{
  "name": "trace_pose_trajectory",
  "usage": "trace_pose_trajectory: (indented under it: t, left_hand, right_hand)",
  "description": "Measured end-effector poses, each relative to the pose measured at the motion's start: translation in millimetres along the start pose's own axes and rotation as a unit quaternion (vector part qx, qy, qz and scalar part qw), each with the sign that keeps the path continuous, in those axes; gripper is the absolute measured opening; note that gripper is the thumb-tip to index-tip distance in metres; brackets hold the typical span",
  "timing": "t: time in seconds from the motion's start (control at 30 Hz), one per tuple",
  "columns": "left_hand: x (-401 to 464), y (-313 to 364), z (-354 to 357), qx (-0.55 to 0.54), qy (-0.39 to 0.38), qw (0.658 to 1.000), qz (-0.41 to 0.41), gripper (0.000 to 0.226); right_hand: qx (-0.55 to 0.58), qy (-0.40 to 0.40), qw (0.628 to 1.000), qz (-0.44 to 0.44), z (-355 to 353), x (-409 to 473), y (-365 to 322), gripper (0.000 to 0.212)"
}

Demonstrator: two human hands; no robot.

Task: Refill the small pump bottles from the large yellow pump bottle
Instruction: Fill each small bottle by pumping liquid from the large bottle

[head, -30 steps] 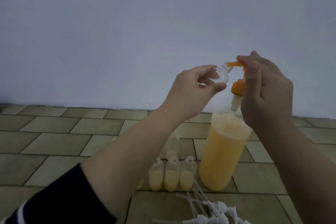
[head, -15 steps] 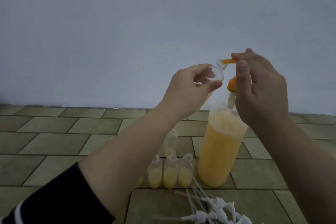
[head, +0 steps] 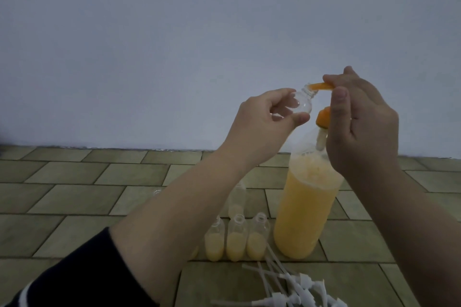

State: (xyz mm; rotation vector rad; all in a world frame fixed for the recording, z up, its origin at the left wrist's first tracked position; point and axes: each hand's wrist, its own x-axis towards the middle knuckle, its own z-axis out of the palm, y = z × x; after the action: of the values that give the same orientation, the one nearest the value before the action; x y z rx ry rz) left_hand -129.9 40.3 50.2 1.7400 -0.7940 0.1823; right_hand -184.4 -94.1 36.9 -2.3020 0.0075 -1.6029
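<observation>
The large yellow pump bottle (head: 305, 209) stands on the tiled floor, mostly full of yellow liquid. Its orange pump nozzle (head: 395, 86) points left. My right hand (head: 361, 124) sits on top of the pump head, fingers curled over it. My left hand (head: 264, 122) pinches a small clear bottle (head: 128, 104), tilted, its mouth against the tip of the orange nozzle. That small bottle looks empty. Three small bottles (head: 235, 240) partly filled with yellow liquid stand in a row left of the big bottle.
A further small bottle (head: 237, 198) stands behind the row, partly hidden by my left forearm. Several white pump tops with long tubes (head: 294, 284) lie on the floor in front. A plain wall (head: 174, 45) rises behind the tiles.
Both hands and the held small bottle sit a little lower and left in view than before. The small bottle's mouth has stayed at the orange nozzle throughout.
</observation>
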Motion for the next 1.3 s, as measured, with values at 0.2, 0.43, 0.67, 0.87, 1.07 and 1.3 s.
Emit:
trace_pose_trajectory:
  t: [0.2, 0.43, 0.67, 0.87, 1.07, 1.3]
  left_hand:
    - [-1.0, -3.4, 3.3, 0.004, -0.013, 1.000, -0.003, 0.047]
    - [0.9, -1.3, 1.4, -0.010, -0.008, 1.000, -0.012, 0.046]
    - [0.9, -3.9, 6.6, -0.016, -0.013, 1.000, -0.017, 0.045]
    - [1.8, -3.6, 6.0, -0.014, -0.007, 1.000, -0.019, 0.045]
    - [3.7, 0.5, 6.6, -0.016, -0.009, 1.000, -0.003, 0.046]
    - [-2.3, -7.1, 11.6, -0.014, -0.011, 1.000, -0.015, 0.048]
  right_hand:
    - [-0.005, 0.005, 1.000, 0.013, 6.1, -9.5, 4.2, 0.050]
    - [-0.003, -0.008, 1.000, -0.001, -0.1, -0.1, 0.0, 0.048]
    - [0.004, -0.004, 1.000, 0.009, 4.1, -5.1, 5.9, 0.048]
    - [-0.001, -0.030, 1.000, 0.005, -1.8, -0.3, 3.3, 0.054]
    - [-0.007, -0.002, 1.000, 0.007, -1.1, 0.0, 5.0, 0.048]
    - [0.002, -0.011, 1.000, 0.016, 3.4, -9.7, 7.7, 0.048]
